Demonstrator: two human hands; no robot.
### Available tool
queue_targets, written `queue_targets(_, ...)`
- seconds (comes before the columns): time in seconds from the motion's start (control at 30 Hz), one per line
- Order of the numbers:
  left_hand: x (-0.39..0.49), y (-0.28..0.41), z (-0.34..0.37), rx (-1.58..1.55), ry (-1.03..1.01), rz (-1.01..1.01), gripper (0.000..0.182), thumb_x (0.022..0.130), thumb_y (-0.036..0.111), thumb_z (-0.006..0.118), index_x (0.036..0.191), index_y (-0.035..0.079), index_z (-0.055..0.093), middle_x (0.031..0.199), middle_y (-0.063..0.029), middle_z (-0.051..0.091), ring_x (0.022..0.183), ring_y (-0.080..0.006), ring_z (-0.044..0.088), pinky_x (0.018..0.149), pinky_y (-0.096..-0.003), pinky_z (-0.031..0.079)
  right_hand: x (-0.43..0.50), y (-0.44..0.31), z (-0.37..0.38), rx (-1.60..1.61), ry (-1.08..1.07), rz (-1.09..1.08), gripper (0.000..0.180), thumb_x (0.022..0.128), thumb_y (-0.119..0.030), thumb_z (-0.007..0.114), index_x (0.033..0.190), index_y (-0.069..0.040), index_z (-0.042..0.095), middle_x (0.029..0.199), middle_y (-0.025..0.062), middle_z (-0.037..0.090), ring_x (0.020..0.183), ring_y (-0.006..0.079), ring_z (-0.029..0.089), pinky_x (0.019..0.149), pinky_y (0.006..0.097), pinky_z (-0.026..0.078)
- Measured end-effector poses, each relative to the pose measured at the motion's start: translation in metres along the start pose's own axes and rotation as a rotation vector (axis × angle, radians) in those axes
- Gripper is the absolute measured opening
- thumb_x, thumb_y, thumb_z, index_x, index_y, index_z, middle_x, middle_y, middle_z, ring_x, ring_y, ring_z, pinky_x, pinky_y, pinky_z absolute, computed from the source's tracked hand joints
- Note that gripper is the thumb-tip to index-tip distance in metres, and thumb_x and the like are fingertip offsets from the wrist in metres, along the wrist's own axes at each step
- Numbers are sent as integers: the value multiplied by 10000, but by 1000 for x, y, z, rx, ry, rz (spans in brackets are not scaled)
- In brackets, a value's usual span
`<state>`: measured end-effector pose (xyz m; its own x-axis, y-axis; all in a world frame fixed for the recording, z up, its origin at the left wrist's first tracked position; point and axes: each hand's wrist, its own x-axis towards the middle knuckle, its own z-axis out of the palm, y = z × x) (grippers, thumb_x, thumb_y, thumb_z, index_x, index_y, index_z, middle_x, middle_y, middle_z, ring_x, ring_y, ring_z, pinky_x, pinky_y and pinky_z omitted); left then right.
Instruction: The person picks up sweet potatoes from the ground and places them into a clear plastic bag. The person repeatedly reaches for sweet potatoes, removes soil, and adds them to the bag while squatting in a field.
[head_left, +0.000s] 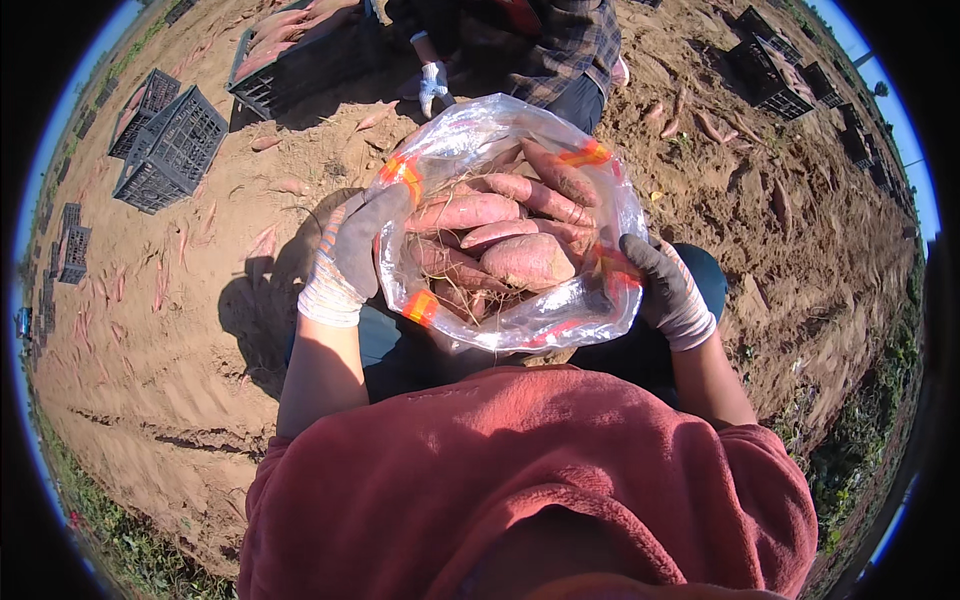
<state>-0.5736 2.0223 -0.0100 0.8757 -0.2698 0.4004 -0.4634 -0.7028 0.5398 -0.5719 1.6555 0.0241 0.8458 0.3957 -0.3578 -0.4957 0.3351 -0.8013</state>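
Observation:
A clear plastic bag (495, 339) with orange and red printed patches stands open-mouthed between my knees. Inside lie several reddish sweet potatoes (529, 261), with thin dry roots among them. My left hand (360, 244), in a striped glove with a dark coated palm, grips the bag's rim on the left. On the opposite side my right hand (664, 285), gloved the same way, holds the rim with the thumb on top and the fingers partly hidden behind the plastic. The bag's lower part is out of sight.
Beyond the bag crouches another person (562, 52), one gloved hand (433, 86) near the soil. A dark crate (300, 71) full of sweet potatoes stands at upper left, with black crates (172, 150) farther left and more crates (772, 75) at upper right. Loose sweet potatoes (709, 127) dot the soil.

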Motion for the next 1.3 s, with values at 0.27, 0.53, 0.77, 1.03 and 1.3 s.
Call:
queue_targets(0.27,-16,32,7,-661,-139,-787,552,746,59,713,1245,-7,487,1115,-56,584,1020,-132,552,888,-284,455,-16,21,-12,280,-133,-42,361,888,-181,579,1200,-11,515,1116,121,599,1042,253,577,965,405,440)
queue_targets(0.53,-56,57,3,-281,114,-219,185,909,92,504,1048,1,586,897,-29,616,833,-159,609,733,-289,492,-33,33,-23,281,-178,-153,337,938,-209,516,1223,-30,499,1039,61,579,938,173,557,856,311,455)
queue_targets(0.77,-104,21,-11,-852,-48,-418,332,912,107,490,1218,-17,513,971,-58,608,805,-117,581,702,-260,484,-93,-45,23,-351,90,-176,349,880,-200,625,1150,8,554,919,31,622,812,136,605,744,263,497)
queue_targets(1.03,-59,63,-10,-941,104,-448,346,969,161,424,1249,-25,506,1050,-69,612,900,-153,600,821,-278,485,6,-68,99,-1301,-418,-696,343,793,-153,738,1091,-18,633,943,88,676,863,138,626,793,286,495)
queue_targets(1.3,-42,140,-31,168,110,126,638,727,329,759,1227,21,511,1151,-178,558,1127,-331,517,978,-429,384,53,-3,81,-1034,-289,84,488,976,-203,477,1435,-112,338,1312,87,497,1103,118,526,918,230,456)
